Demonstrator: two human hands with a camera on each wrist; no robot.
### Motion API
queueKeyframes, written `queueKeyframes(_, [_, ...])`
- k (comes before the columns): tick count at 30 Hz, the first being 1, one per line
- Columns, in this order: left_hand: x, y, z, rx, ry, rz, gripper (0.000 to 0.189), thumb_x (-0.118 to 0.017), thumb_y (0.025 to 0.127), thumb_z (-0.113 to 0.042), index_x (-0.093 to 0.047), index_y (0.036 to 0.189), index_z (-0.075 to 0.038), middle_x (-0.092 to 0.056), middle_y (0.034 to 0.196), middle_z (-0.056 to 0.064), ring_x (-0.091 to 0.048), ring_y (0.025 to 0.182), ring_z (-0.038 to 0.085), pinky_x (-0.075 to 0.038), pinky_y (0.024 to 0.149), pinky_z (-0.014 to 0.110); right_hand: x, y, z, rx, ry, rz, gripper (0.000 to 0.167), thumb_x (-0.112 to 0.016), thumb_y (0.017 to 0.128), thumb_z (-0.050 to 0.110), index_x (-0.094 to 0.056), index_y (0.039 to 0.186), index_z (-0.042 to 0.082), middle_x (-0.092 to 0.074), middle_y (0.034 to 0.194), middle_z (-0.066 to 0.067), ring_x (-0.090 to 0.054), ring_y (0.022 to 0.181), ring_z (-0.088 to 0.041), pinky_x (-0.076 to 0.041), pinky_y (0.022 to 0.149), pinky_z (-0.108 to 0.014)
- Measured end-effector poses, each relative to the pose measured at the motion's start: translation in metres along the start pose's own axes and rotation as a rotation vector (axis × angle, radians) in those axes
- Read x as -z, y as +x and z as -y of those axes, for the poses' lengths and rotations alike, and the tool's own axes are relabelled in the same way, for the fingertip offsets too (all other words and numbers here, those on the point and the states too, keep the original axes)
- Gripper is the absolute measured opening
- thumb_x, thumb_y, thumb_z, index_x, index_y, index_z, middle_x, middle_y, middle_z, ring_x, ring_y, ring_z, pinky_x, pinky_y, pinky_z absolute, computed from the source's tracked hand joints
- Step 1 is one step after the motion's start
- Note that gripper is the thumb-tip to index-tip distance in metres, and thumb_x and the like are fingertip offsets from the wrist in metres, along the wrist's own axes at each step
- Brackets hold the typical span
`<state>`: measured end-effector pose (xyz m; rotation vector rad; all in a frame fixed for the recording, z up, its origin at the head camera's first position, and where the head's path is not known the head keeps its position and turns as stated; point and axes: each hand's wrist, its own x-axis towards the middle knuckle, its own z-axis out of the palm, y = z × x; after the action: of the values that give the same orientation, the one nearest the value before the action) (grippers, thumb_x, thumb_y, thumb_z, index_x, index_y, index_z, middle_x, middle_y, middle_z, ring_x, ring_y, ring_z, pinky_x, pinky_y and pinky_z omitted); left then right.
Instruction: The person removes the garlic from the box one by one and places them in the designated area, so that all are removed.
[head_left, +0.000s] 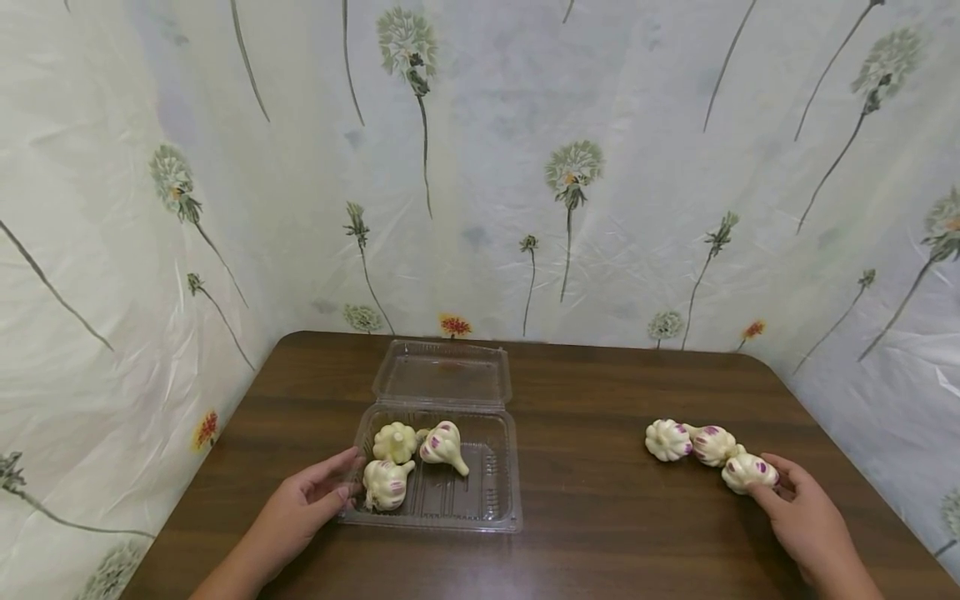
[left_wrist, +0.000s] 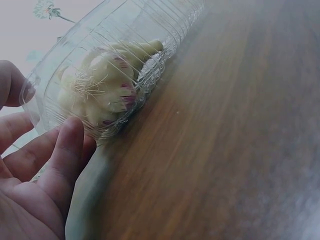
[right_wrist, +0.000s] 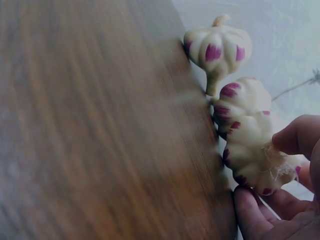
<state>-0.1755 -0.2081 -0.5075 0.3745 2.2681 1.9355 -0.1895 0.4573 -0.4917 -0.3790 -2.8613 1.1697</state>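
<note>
- Dark brown wooden table [head_left: 600, 517] under both hands.
- Right hand [head_left: 806, 512] pinches the nearest white, purple-streaked garlic bulb [head_left: 748, 472] of three.
- Left hand [head_left: 300, 508], fingers relaxed, touches the clear plastic clamshell box [head_left: 495, 508] holding three bulbs.
- Dandelion-print sheet [head_left: 487, 167] behind.

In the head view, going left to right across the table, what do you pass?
Left hand → clear plastic container holding three garlic bulbs → bare stretch of table → row of three loose garlic bulbs → right hand, pinching the nearest loose bulb.

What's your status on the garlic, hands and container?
Left hand steadies open clear container, three bulbs inside. Right hand pinching nearest garlic bulb of three on table. Path between is unobstructed.
</note>
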Motion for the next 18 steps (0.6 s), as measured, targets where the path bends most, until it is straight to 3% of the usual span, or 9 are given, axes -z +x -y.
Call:
queueKeyframes(5, [0.0004, 0.0005, 0.0031, -0.006, -0.001, 0.007, 0.058, -0.065, 0.104, -0.011, -0.044, 0.156, 0.003, -0.05, 0.153, 0.031, -0.069, 0.121, 0.017, -0.06, 0.092, 0.025, 0.0027, 0.0011, 0.0004, -0.006, -0.038, 0.041, 0.084, -0.045, 0.109, 0.055, -0.021, 0.164, -0.003, -0.033, 0.159, -0.037, -0.043, 0.136, -0.054, -0.042, 0.067, -0.008])
queueKeyframes(6, [0.0002, 0.0006, 0.0034, -0.005, -0.003, 0.007, 0.058, -0.064, 0.104, -0.011, -0.044, 0.156, 0.003, -0.05, 0.153, 0.031, -0.069, 0.122, 0.019, -0.06, 0.092, 0.025, 0.0034, 0.0015, 0.0, -0.011, -0.045, 0.048, 0.085, -0.044, 0.108, 0.056, -0.02, 0.165, -0.002, -0.032, 0.16, -0.037, -0.043, 0.137, -0.054, -0.047, 0.072, -0.013])
queueKeyframes(9, [0.0006, 0.0002, 0.0037, 0.002, -0.004, 0.006, 0.058, -0.065, 0.104, -0.012, -0.044, 0.156, 0.002, -0.05, 0.154, 0.03, -0.068, 0.123, 0.024, -0.06, 0.092, 0.025, 0.0053, 0.0036, 0.0002, -0.03, -0.046, 0.075, 0.09, -0.042, 0.107, 0.061, -0.012, 0.167, 0.0, -0.025, 0.163, -0.038, -0.037, 0.141, -0.058, -0.055, 0.091, -0.036])
queueKeyframes(12, [0.0016, -0.0001, 0.0034, 0.005, -0.001, 0.007, 0.058, -0.065, 0.104, -0.014, -0.044, 0.157, 0.001, -0.051, 0.154, 0.028, -0.069, 0.123, 0.02, -0.059, 0.093, 0.024, 0.0049, 0.0039, 0.0009, -0.036, -0.047, 0.076, 0.09, -0.04, 0.107, 0.061, -0.008, 0.167, 0.001, -0.022, 0.164, -0.039, -0.034, 0.142, -0.059, -0.047, 0.099, -0.064])
queueKeyframes(18, [0.0012, 0.0, 0.001, 0.007, 0.005, 0.004, 0.058, -0.065, 0.104, -0.013, -0.045, 0.156, 0.002, -0.051, 0.154, 0.029, -0.069, 0.119, 0.011, -0.059, 0.092, 0.024, 0.0057, 0.0037, 0.0023, -0.045, -0.032, 0.08, 0.092, -0.04, 0.107, 0.063, -0.003, 0.167, 0.003, -0.018, 0.165, -0.04, -0.031, 0.142, -0.058, -0.044, 0.101, -0.066])
